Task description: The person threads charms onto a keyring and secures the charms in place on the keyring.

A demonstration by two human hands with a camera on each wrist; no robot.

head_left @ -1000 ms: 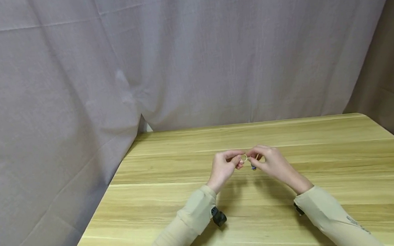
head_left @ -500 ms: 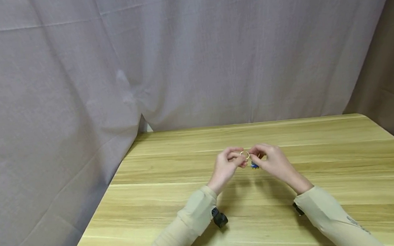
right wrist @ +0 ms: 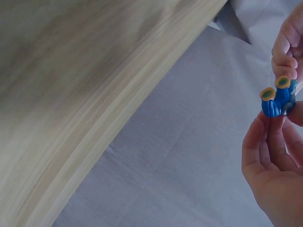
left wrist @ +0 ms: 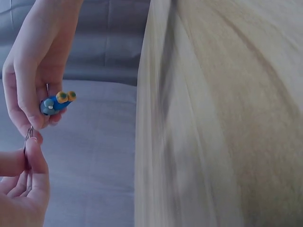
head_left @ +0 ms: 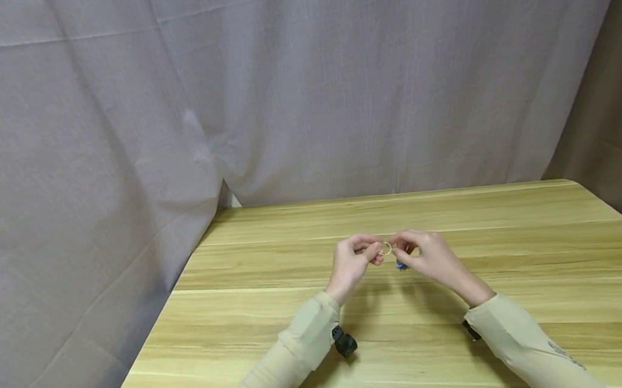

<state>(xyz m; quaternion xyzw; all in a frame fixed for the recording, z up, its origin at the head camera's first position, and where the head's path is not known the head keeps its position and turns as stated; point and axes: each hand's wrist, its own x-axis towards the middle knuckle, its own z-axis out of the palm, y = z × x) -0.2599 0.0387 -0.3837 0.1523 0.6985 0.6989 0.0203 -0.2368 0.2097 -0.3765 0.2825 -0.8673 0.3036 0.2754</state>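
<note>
In the head view a thin gold-coloured key ring [head_left: 385,249] is held up above the table between both hands. My left hand [head_left: 349,263] pinches it between thumb and fingertips, and in the left wrist view the key ring [left wrist: 28,142] is seen nearly edge-on. My right hand [head_left: 428,258] pinches at the ring's right side. Beneath the right fingers hangs a small blue figurine charm [head_left: 401,266]. The right wrist view shows this charm [right wrist: 277,101] with blue legs and yellow-orange feet with green soles. How the charm joins the ring is hidden by the right fingers.
A wood-grain table [head_left: 278,336] lies under both hands. Behind it and along the left hangs a grey curtain [head_left: 303,97], with a darker cloth [head_left: 611,109] at the right. A black wrist camera [head_left: 345,342] sits below the left sleeve.
The key ring and left fingers rose slightly, then came back down and a little left. The ring turned between the hands, and the charm swung slightly. The right hand has hardly moved.
</note>
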